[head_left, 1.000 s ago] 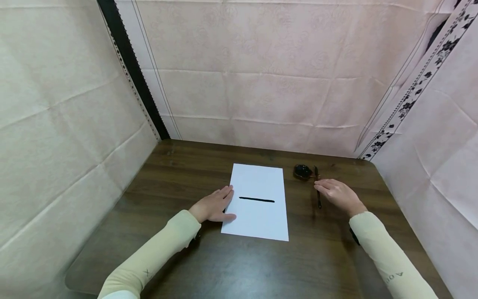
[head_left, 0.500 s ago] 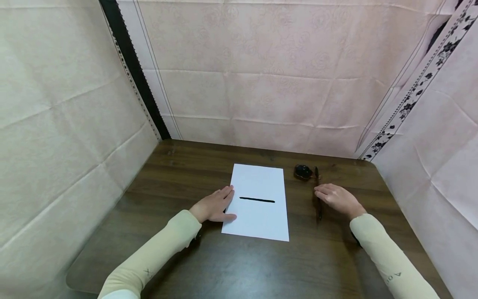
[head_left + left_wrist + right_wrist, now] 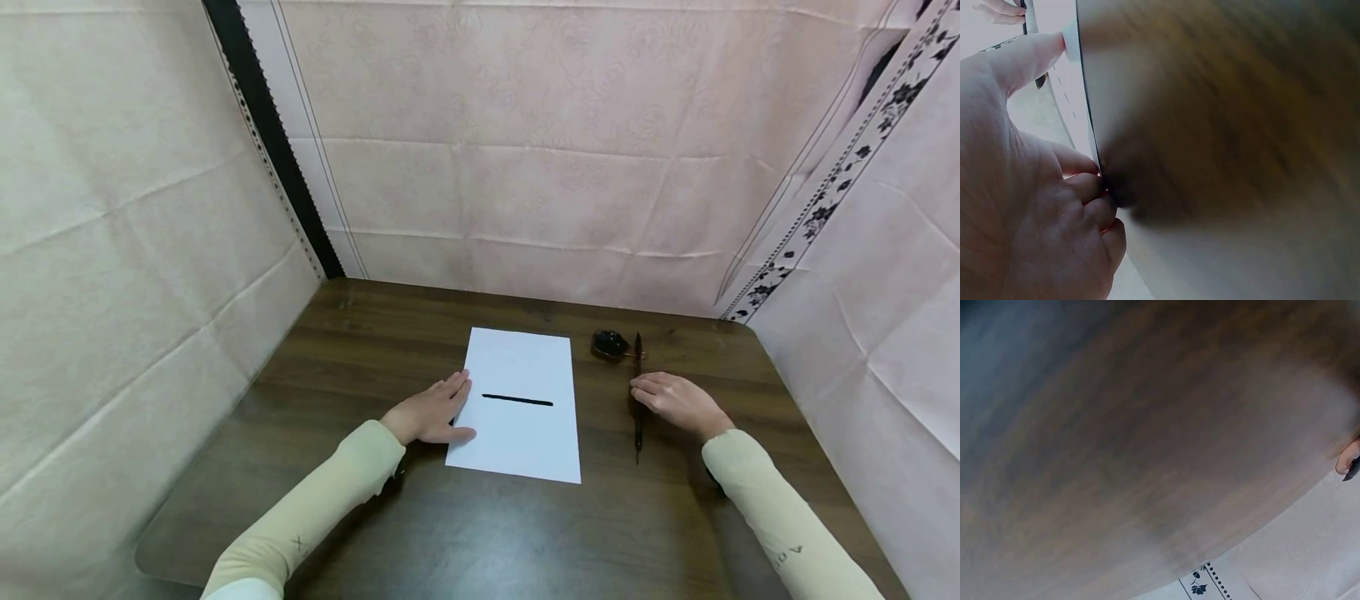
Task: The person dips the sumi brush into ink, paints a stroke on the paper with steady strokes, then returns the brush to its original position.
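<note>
My left hand (image 3: 429,413) lies across the left edge of a white sheet of paper (image 3: 517,450), thumb spread and fingers extended onto it. One thick black stroke (image 3: 517,400) runs sideways over the middle of the sheet. In the left wrist view the palm (image 3: 1016,206) shows beside the paper's edge. To the right of the sheet, my right hand (image 3: 678,402) pinches a slender dark brush (image 3: 638,433) that points away from me, close over the table. The right wrist view catches only a fingertip (image 3: 1346,459) and a bit of something dark at its right border.
A small round black ink dish (image 3: 609,344) stands at the back, just left of the brush's far end. Pale cloth walls (image 3: 555,192) enclose the brown wooden table (image 3: 360,350) at the back and on both sides.
My right hand has come slightly nearer to me. The brush's near end now reaches farther toward me, while its far end stays by the ink dish. My left hand and the paper hold still.
</note>
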`<state>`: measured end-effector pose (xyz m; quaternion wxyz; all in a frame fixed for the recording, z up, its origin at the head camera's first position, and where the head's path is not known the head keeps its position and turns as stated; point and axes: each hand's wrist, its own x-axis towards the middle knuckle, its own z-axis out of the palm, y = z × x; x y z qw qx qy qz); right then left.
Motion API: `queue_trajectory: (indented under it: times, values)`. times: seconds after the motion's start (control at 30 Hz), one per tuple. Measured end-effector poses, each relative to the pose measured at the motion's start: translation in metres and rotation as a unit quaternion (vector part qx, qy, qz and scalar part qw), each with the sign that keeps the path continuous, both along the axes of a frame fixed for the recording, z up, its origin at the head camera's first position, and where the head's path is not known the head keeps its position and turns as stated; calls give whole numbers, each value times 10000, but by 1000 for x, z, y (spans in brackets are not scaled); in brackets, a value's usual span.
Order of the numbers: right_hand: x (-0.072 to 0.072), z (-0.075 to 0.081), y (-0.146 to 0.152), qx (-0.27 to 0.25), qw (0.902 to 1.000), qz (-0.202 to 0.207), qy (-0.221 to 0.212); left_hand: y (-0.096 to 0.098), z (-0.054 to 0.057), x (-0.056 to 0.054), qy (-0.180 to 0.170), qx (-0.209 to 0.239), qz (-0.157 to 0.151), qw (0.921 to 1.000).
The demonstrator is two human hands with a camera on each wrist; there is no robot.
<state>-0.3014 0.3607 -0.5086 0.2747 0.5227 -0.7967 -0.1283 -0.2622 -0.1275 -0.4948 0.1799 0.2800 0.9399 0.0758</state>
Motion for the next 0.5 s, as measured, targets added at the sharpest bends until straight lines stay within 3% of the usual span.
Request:
queue_trajectory:
  times: [0.27,0.4,0.5]
  values:
    - [2,0,0,115,9998,-159,-30,-1,-4,-1,-210,196,169,9994]
    - [9,4,-1,167,9984,-522,-143,-4,-5,-3,-333,343,175,9987]
    - [13,7,-3,-123,9961,-837,-247,-7,-5,-3,-328,458,146,9983]
